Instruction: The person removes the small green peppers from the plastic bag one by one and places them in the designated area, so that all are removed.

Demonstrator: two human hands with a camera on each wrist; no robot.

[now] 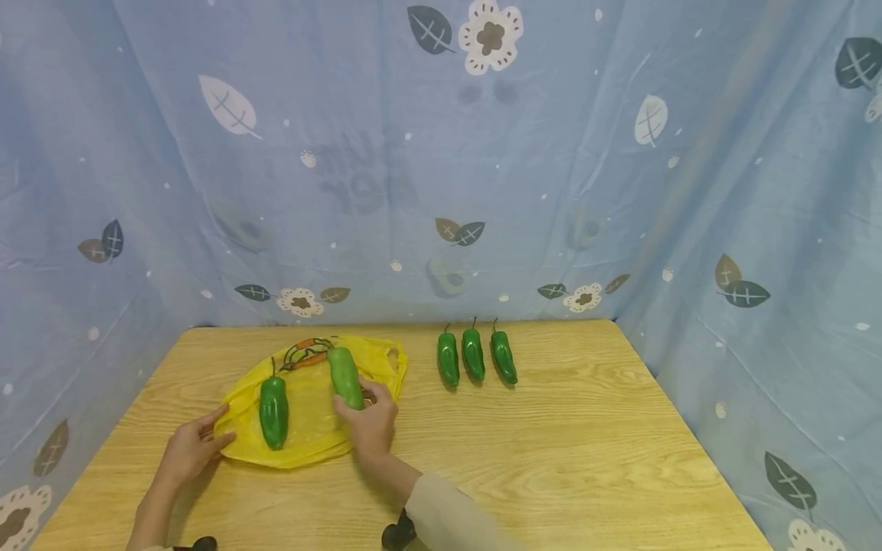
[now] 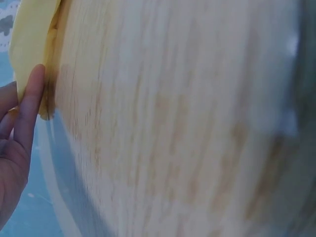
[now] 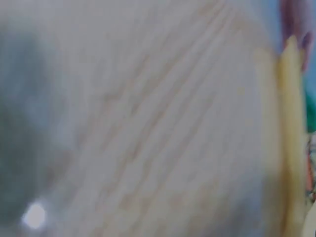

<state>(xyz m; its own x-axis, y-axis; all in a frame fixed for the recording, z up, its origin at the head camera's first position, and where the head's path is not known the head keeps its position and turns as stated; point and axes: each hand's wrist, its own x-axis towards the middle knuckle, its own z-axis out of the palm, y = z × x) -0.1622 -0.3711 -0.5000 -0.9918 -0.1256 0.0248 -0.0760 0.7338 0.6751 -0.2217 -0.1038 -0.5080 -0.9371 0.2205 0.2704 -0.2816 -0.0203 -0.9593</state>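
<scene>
A yellow plastic bag lies flat on the wooden table at the left. My left hand pinches its left edge between thumb and fingers; the left wrist view shows the fingers at the bag's side. Over the bag's right part, my right hand grips the lower end of a light green, long vegetable, perhaps a cucumber. On the bag's left part rests a dark green pepper with its stem pointing away. In the right wrist view the gripping fingers cannot be made out.
Three more green peppers stand in a row at the table's back: left pepper, middle pepper, right pepper. An orange and black print shows near the bag's far edge. A blue patterned curtain surrounds the wooden table.
</scene>
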